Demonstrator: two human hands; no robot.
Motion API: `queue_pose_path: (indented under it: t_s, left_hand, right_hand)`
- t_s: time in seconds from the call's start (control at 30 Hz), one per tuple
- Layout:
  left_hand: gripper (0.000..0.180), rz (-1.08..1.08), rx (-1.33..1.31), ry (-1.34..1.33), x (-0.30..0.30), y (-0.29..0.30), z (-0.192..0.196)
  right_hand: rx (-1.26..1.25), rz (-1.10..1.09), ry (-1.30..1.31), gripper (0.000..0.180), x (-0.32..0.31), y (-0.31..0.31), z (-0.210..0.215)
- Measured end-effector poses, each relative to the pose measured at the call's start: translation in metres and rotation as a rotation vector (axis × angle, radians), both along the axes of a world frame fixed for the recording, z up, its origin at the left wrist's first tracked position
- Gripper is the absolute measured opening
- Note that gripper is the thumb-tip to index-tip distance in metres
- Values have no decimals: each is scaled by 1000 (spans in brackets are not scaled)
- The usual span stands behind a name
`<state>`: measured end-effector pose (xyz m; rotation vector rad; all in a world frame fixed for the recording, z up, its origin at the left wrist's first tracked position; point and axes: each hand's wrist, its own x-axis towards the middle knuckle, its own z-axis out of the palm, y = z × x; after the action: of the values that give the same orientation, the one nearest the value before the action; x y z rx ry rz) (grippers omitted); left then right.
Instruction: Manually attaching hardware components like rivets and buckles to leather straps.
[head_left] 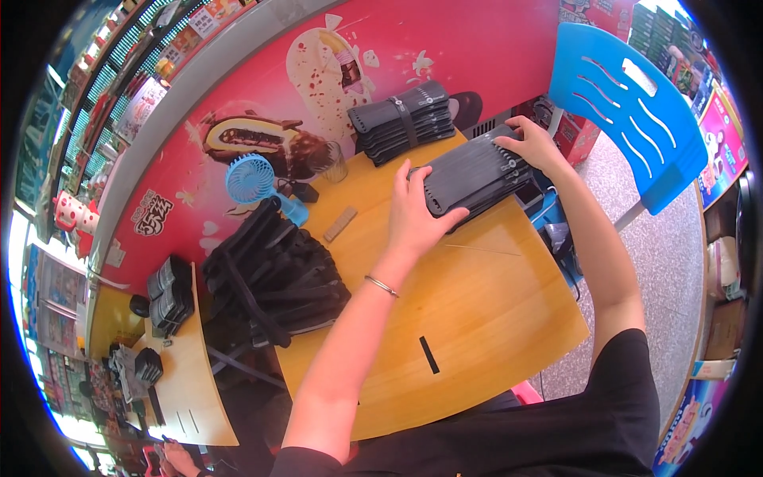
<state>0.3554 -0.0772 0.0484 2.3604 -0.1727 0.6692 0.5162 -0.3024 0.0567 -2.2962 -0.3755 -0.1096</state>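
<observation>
I've got both hands clamped on the black stack (474,175): left hand (417,216) near end, right hand (531,141) far end, on the wooden surface (477,302).

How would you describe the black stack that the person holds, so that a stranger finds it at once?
Start at the wooden table and go to its far right corner, near the blue chair. There lies the stack of flat black pieces, gripped at each end by the left hand and right hand. Unlike the strapped bundle behind it, no band ties it.
</observation>
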Motion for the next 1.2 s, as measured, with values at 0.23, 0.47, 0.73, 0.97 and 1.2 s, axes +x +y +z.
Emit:
queue_pose_path:
  t_s: [0.23,0.47,0.73,0.97,1.2]
  left_hand:
    - [78,10,72,46,1,-3,-1]
    - [79,-5,40,83,2,-2,-7]
    - [77,30,76,125,1,-5,-4]
    - [78,40,86,137,1,-5,-5]
    - [77,55,97,128,1,-6,-5]
  right_hand:
    - [-83,-37,-38,54,-3,1,8]
    - [-79,-12,-24,53,-3,1,15]
    - [21,49,0,52,12,-2,10]
    - [79,72,92,55,11,1,8]
    - [-13,48,49,57,10,6,10]
